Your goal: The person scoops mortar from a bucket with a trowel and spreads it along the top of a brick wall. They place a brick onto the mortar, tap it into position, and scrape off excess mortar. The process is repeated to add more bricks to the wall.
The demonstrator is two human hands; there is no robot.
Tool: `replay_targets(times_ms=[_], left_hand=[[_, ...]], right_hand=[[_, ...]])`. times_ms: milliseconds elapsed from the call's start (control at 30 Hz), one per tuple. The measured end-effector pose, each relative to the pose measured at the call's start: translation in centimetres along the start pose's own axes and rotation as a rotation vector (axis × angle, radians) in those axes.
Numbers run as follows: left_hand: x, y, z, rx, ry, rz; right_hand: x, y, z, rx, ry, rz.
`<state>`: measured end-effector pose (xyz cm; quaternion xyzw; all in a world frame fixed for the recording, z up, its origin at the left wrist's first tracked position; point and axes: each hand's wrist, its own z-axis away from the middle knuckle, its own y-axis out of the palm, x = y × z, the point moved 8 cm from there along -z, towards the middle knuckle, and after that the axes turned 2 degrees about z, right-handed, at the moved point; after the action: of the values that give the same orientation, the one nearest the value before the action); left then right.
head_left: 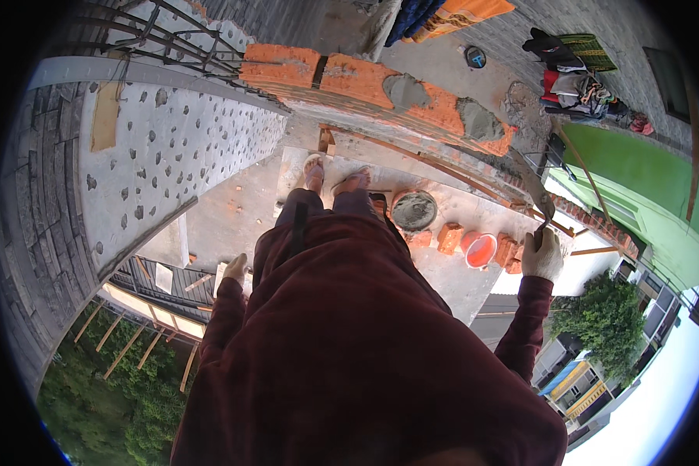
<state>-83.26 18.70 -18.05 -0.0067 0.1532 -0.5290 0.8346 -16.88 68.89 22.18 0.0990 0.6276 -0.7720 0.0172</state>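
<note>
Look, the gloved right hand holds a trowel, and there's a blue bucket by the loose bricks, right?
Not quite. The bucket is red-orange, not blue. The head view shows it among the loose bricks, and the gloved right hand does hold the trowel.

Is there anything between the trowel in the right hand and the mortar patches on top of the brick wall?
Nothing visible stands between them. The right hand holds the trowel, whose blade rises toward the brick wall. The nearer mortar patch lies open on the top bricks, with only air between it and the blade.
</note>
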Motion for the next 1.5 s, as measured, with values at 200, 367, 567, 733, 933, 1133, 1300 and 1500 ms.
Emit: replay_targets(times_ms=[200,367,567,733,933,1133,1300,1500], left_hand=[[-11.3,3.7,-1.5,0.064,0.172,-0.099],[-25.1,5.8,3.5,0.048,0.574,-0.018],[-17.7,3.2,3.0,0.041,0.379,-0.062],[-2.1,-4.4,-0.1,0.133,0.331,-0.851],[-4.2,-6.8,-2.4,0.207,0.308,-0.803],[-21.7,-3.6,1.8,0.151,0.35,-0.194],[-19.9,-4.1,4.0,0.094,0.209,-0.245],[-16.3,-5.9,3.1,0.296,0.089,-0.465]], right_hand=[[20.1,0.9,-14.4,-0.103,-0.445,0.253],[30.8,8.8,-22.1,0.091,-0.606,0.36],[24.6,7.3,-23.7,0.166,-0.432,0.452],[15.6,-1.2,-13.2,0.078,-0.511,0.217],[21.1,9.5,-7.4,0.201,-0.515,0.165],[20.7,15.9,-11.9,0.172,-0.359,0.087],[16.1,16.3,-10.0,0.261,-0.215,0.129],[20.4,16.0,-7.5,0.256,-0.307,0.037]])
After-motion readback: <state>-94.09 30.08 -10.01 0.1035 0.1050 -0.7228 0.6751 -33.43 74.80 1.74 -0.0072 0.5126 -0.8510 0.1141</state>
